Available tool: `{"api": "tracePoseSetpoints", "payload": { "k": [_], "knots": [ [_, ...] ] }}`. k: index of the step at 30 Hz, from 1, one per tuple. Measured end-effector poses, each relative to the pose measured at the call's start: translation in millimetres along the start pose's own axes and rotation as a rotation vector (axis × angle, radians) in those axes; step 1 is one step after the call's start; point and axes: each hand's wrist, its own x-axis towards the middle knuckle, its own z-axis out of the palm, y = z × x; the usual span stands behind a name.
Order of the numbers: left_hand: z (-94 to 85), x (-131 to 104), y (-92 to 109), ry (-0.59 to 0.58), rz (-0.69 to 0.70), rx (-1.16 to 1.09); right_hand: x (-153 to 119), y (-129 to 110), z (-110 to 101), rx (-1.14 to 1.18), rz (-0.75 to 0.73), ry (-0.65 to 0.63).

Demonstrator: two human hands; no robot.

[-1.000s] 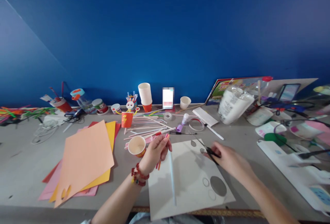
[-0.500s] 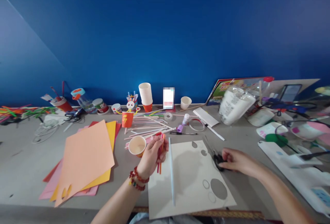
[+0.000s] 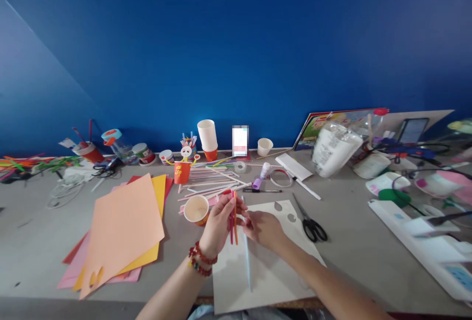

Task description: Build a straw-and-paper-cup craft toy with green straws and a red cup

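Observation:
My left hand [image 3: 218,221] is closed around a small bundle of thin straws [image 3: 236,234], pink-red and orange, held upright. My right hand [image 3: 263,229] meets it from the right, its curled fingers close to the bundle; what they pinch is hidden. Under both hands lies a white paper sheet [image 3: 273,285] with cut-out holes, and a pale blue straw [image 3: 248,271] rests lengthwise on it. Black-handled scissors [image 3: 313,229] lie at the sheet's right edge, touched by neither hand. Left of my left hand stands an open paper cup [image 3: 196,209].
Coloured paper sheets [image 3: 125,231] are stacked at left. Behind the hands are loose pale straws [image 3: 210,175], a red cup with a rabbit figure [image 3: 182,172], a purple-and-white glue stick [image 3: 261,175] and tape [image 3: 240,166]. A white power strip [image 3: 413,246] runs along the right.
My right hand has let go of the scissors, leaving them on the table, and moved left to my left hand. The left hand still holds the straws.

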Motion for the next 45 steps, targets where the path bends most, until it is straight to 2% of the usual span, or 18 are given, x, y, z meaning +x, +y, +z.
{"api": "tracePoseSetpoints", "payload": {
  "k": [3,5,7,9,11,15,21,25,31,41,45],
  "knots": [
    [-1.2,1,-2,0.05,0.022,0.013,-2,2,-14,-0.001,0.056,0.034],
    [-1.1,2,-3,0.098,0.036,0.003,-10,-2,-28,0.089,0.075,0.088],
    [0.3,4,-4,0.112,0.049,-0.023,-21,-11,-39,0.28,0.034,0.123],
    [2.7,5,-5,0.1,0.055,-0.055,-31,-23,-43,0.419,-0.045,0.096],
    [5.3,5,-6,0.088,0.052,-0.086,-38,-34,-40,0.437,-0.085,0.058],
    [8.7,2,-5,0.054,0.027,-0.14,-37,-42,-29,0.421,-0.054,0.077],
    [13.3,-5,-4,0.048,0.039,-0.142,-34,-41,-27,0.374,-0.062,0.077],
    [15.1,-6,-9,0.044,0.091,-0.083,-34,-42,-27,0.313,-0.068,0.124],
    [13.4,-6,-16,-0.001,0.1,-0.086,-34,-43,-25,0.31,-0.092,0.127],
    [15.0,-4,-8,-0.011,0.088,-0.133,-35,-42,-27,0.31,-0.12,0.173],
    [14.8,-2,-5,0.015,0.056,-0.199,-35,-38,-29,0.413,-0.112,0.185]
  ]
}}
